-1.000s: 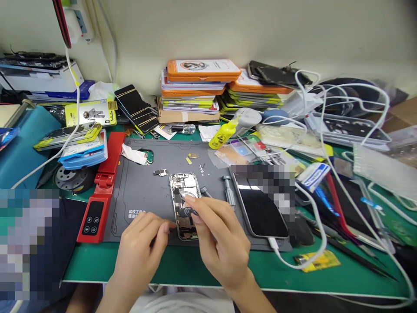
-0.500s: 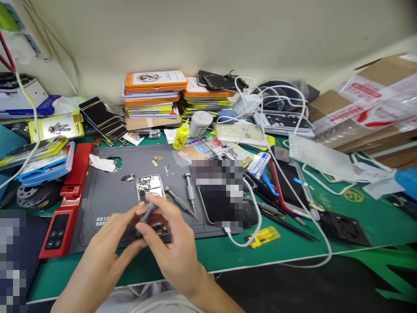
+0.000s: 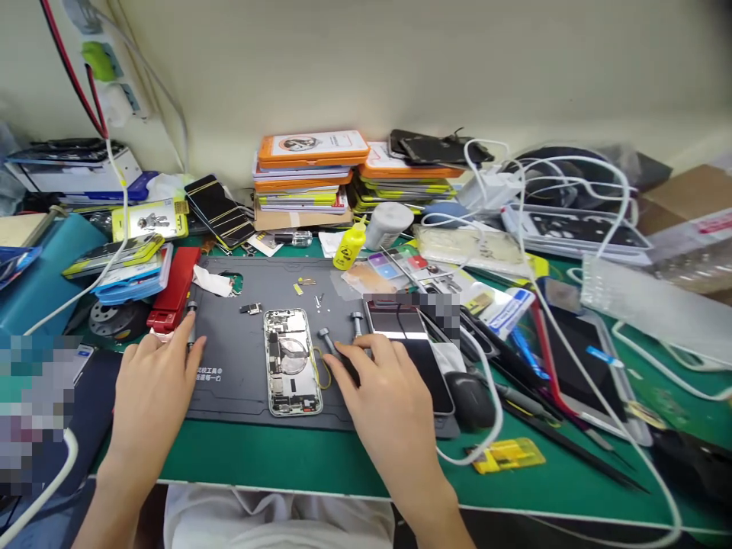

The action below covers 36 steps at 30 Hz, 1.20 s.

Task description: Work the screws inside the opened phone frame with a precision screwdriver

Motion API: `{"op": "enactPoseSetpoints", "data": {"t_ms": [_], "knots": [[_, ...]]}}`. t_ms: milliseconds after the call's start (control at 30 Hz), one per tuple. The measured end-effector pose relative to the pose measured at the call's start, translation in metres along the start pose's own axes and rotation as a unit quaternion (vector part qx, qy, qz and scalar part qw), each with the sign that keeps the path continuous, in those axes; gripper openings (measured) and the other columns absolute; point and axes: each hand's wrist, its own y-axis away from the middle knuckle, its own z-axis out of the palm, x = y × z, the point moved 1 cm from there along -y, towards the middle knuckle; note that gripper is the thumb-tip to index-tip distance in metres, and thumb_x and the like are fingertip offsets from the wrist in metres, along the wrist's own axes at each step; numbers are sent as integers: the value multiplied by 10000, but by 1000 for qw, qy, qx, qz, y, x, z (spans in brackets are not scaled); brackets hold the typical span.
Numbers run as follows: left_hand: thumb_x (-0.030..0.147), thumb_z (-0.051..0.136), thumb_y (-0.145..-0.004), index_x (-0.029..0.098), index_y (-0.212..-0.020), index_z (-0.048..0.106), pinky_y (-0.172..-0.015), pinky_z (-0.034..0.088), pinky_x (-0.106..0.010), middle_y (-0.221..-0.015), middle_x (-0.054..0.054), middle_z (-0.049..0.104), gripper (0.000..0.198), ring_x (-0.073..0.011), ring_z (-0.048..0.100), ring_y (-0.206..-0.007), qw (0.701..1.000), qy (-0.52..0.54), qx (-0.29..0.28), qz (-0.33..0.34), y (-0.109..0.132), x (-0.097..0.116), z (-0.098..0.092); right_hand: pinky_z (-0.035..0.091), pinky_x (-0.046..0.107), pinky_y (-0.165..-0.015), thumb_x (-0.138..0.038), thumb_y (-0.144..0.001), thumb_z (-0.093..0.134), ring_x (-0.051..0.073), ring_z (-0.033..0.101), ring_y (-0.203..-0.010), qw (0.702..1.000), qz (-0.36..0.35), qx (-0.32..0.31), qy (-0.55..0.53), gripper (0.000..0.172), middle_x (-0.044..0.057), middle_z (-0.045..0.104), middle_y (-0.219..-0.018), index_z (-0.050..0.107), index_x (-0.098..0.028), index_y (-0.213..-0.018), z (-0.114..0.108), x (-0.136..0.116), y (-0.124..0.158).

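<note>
Both L hand [image 3: 149, 390] & R hand [image 3: 390, 408] are part-open, at L screwdriver [image 3: 192, 307] & R screwdriver [image 3: 326, 338] resp., grips unclear; opened phone [image 3: 293, 364] lies btwn on grey mat [image 3: 234, 335]

I view bare hands [image 3: 152, 385] and forearms [image 3: 435, 507], plus creased white clothing [image 3: 274, 520] below the table's [image 3: 257, 457] front edge.

1. Open lane here: bare mat [image 3: 234, 347] ran between the left hand [image 3: 157, 370] and the opened phone [image 3: 297, 400]
2. Tighter opposite! Two grey screwdrivers [image 3: 325, 335] and the right hand [image 3: 386, 396] crowded that flank
3. Behind, yellow bottle [image 3: 349, 248] and stacked boxes [image 3: 303, 179] barred passage
4. Up front, green table [image 3: 268, 454] lay open between the forearms
</note>
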Motion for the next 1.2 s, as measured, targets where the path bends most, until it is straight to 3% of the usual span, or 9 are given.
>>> {"op": "enactPoseSetpoints", "data": {"t_ms": [133, 233, 300, 400, 533, 667, 900, 1033, 1200], "knots": [[432, 585, -1157, 147, -1460, 764, -771, 429, -469, -1016, -175, 715, 453, -412, 643, -916, 999, -18, 30, -14, -14, 18, -15, 534, 324, -709, -324, -1128, 656, 191, 685, -828, 997, 28, 43, -59, 168, 63, 741, -1029, 750, -187, -1101, -1, -3, 4], [324, 650, -1138, 185, -1482, 740, -873, 446, -477, -1215, -168, 747, 381, -390, 659, -1054, 994, 103, 24, 28, -38, 40, -18, 509, 283, -610, -307, -1108, 690, 133, 613, -638, 987, 59, 89, -119, 111, 22, 744, -958, 683, -198, -1126, -5, -2, 7], [246, 671, -1127, 179, -1385, 775, -937, 451, -472, -1331, -164, 755, 286, -374, 670, -1157, 983, 177, -5, 47, -56, 51, -11, 494, 275, -574, -297, -1099, 701, 119, 571, -576, 982, 66, 104, -144, 98, 8, 739, -910, 677, -205, -1121, -7, 0, 9], [198, 728, -1091, 190, -1209, 807, -959, 473, -444, -1246, -113, 789, 141, -336, 697, -1167, 974, 217, -30, 55, -73, 56, 4, 493, 277, -557, -288, -1075, 731, 122, 564, -568, 975, 72, 107, -178, 90, 10, 736, -881, 705, -211, -1113, -8, 2, 12], [163, 789, -1037, 187, -1048, 784, -927, 524, -402, -1122, -73, 809, 26, -293, 745, -1081, 959, 279, -49, 21, -78, 48, 13, 484, 263, -539, -257, -1058, 749, 112, 561, -571, 968, 75, 103, -217, 83, 1, 728, -863, 715, -213, -1120, -9, 3, 14], [158, 802, -1001, 207, -923, 763, -783, 549, -330, -951, -13, 822, 101, -222, 764, -857, 938, 338, -72, -16, -77, 38, 8, 496, 259, -542, -222, -1053, 749, 107, 565, -585, 964, 77, 114, -228, 81, 12, 744, -916, 717, -216, -1128, -11, 0, 13], [292, 758, -1014, 265, -922, 852, -771, 585, -324, -958, 5, 867, 134, -222, 804, -869, 912, 398, -93, -32, -54, 30, -8, 494, 259, -516, -214, -1057, 748, 101, 545, -567, 966, 71, 115, -222, 73, 20, 747, -931, 722, -221, -1125, -15, -1, 15], [212, 674, -1089, 269, -913, 852, -810, 582, -309, -963, 20, 863, 257, -190, 802, -883, 898, 427, -97, 44, -18, 34, -9, 505, 253, -521, -200, -1051, 757, 98, 574, -581, 965, 65, 118, -227, 102, 25, 768, -961, 715, -216, -1142, -14, 0, 15], [209, 589, -1173, 209, -1028, 788, -821, 485, -369, -1005, -26, 810, 246, -205, 694, -845, 930, 310, -18, 199, 6, 38, -2, 516, 229, -539, -190, -1052, 761, 85, 598, -594, 964, 59, 114, -232, 80, 28, 787, -957, 718, -200, -1119, -14, -2, 14]]}}
